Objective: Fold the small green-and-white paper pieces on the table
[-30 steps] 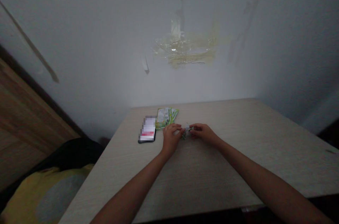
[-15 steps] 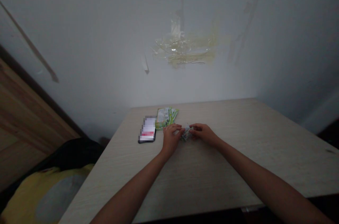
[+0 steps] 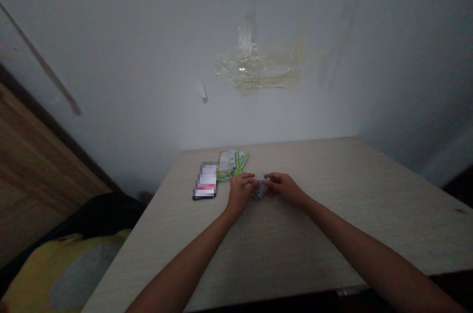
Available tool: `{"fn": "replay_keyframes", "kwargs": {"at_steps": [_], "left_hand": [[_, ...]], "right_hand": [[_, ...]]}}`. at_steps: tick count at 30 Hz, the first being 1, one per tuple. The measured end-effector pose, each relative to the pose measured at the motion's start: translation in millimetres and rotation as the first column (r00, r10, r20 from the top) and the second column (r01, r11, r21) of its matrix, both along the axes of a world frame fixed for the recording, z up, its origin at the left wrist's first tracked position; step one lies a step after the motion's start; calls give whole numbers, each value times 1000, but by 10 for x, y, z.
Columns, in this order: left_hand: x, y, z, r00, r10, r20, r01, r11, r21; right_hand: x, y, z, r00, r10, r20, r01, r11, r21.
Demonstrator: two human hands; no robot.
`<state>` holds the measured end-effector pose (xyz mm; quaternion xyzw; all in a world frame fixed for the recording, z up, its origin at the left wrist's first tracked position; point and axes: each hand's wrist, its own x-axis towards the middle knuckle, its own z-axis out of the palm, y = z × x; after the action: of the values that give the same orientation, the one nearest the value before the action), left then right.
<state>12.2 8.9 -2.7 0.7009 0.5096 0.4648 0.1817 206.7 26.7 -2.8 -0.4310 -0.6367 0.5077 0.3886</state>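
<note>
Between my hands is a small, whitish, printed piece (image 3: 261,188), paper or packet, with some green at its lower edge; it looks folded, and its exact kind is too small to tell. My left hand (image 3: 241,192) pinches its left side between thumb and fingers. On the other side, my right hand (image 3: 284,186) grips the right edge with bent fingers. Just behind my left hand lie several green and white printed packets (image 3: 229,162), fanned over one another. A phone (image 3: 206,182) with a lit, blurred screen rests left of them.
The pale wood-grain table (image 3: 332,180) meets a grey wall (image 3: 148,56) at the back, where clear tape (image 3: 254,69) sticks. Beyond the table's left edge are a yellow and grey cushion-like thing (image 3: 74,268), dark cloth and a wooden panel (image 3: 29,165).
The printed piece has shifted its angle a little and shows more of its face. My left hand has moved slightly to the right; the packets and phone stay put.
</note>
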Motion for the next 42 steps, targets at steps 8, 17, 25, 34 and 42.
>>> {"fn": "replay_keyframes", "kwargs": {"at_steps": [8, 17, 25, 34, 42], "left_hand": [[-6, 14, -32, 997, -27, -70, 26, 999, -27], [14, 42, -85, 993, 19, -115, -23, 999, -35], [-8, 8, -76, 991, -3, -136, 2, 1000, -1], [-20, -66, -9, 939, 62, -339, -48, 998, 48], [-28, -70, -5, 939, 31, -342, -31, 1000, 4]], "right_hand": [[-2, -10, 3, 996, 79, -36, -79, 997, 24], [49, -5, 19, 969, -21, 244, -46, 963, 266], [70, 7, 23, 927, -98, 362, -47, 927, 371], [104, 15, 33, 915, -144, 377, -9, 927, 376], [107, 32, 11, 922, -143, 359, -1, 929, 370]]}}
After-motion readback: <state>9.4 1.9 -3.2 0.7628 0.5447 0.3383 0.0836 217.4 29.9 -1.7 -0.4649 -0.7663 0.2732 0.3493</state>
